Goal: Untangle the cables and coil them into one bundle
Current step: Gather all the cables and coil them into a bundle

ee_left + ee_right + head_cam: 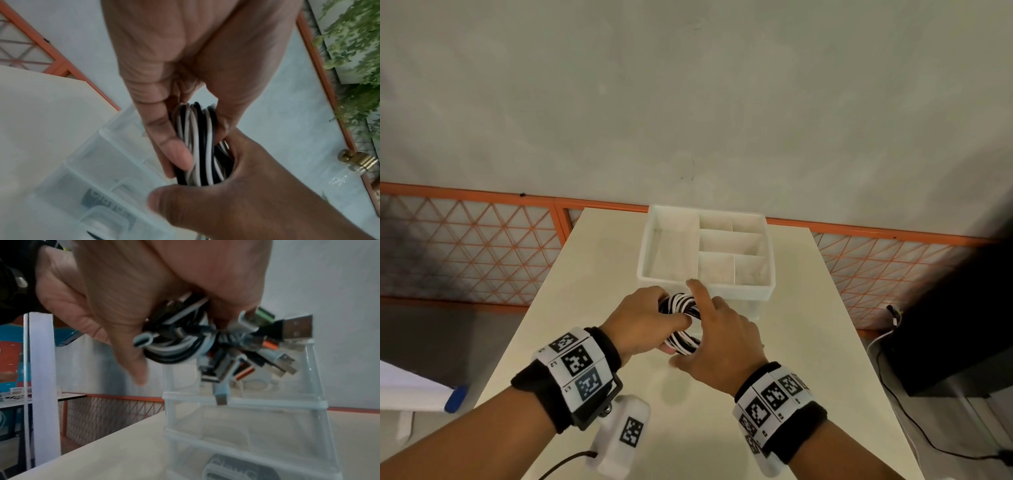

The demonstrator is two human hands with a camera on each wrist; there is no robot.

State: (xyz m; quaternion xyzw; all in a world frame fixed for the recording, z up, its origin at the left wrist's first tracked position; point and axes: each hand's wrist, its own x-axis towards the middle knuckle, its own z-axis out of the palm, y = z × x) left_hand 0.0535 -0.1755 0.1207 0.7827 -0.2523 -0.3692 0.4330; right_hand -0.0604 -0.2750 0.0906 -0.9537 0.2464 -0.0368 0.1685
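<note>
Gripping the coiled bundle [680, 322] from its left side, my left hand [640, 322] is curling thumb and fingers round the black and white strands so that the loops are not springing apart. In the left wrist view my left thumb [176, 154] is pressing flat across the strands, which is keeping them stacked side by side.

My right hand [717, 349] is closing over the bundle's right side, with the index finger [700, 296] held straight and reaching over the top of the coil; I judge this finger is steadying the upper turns. In the right wrist view the right hand is clasping the part where the connector ends [273, 344] are sticking out together, USB plugs among them, so the loose tips are staying gathered instead of trailing.

I am holding the bundle in the air above the table [619, 267], just in front of the clear plastic organiser [705, 251], whose open compartments are facing up. Whether the bundle is touching the organiser's near wall I cannot tell.

Judging by the tight ring of strands, the untangling is looking complete and the coiling is nearing its end.
</note>
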